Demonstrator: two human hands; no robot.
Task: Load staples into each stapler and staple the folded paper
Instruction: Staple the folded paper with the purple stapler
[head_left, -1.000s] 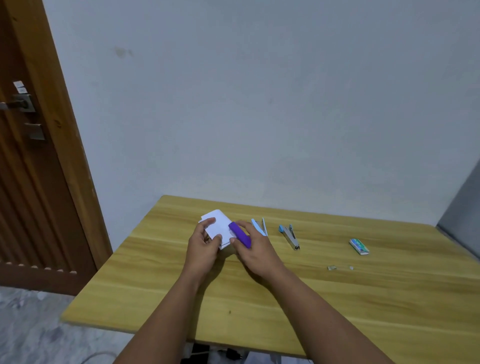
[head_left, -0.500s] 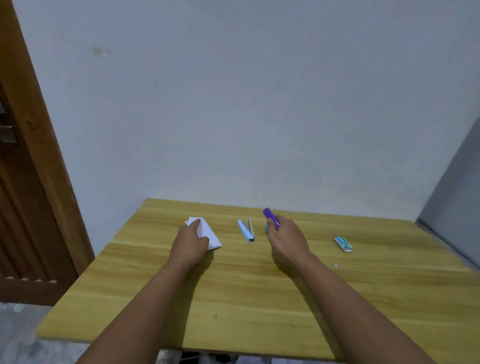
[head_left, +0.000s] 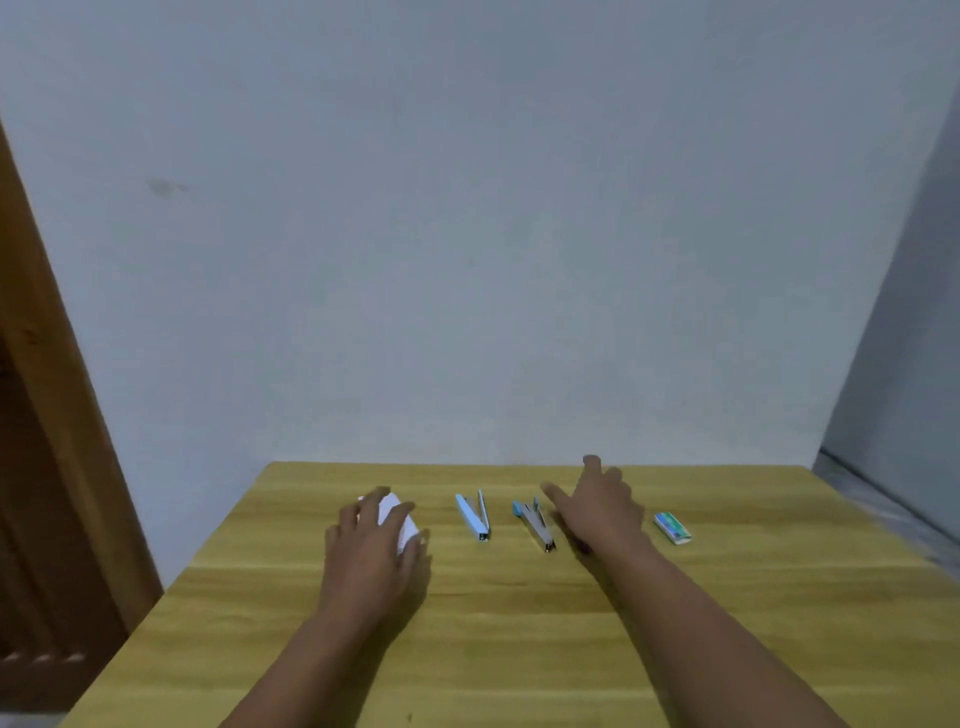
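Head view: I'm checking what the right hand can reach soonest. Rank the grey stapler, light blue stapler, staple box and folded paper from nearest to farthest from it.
From the right hand:
1. Grey stapler, just beside its thumb side.
2. Staple box, on its outer side, a short gap away.
3. Light blue stapler, beyond the grey one.
4. Folded paper, farthest, under the left hand.

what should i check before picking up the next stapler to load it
1. Right hand free: ok, fingers spread, holding nothing.
2. Folded paper secured: ok, left hand rests on it.
3. Light blue stapler opened for loading: ok, its arms are splayed.
4. Grey stapler reachable: ok, just beside the right hand.
5. Staple box on the table: ok.
6. Purple stapler in sight: not ok, none shows.
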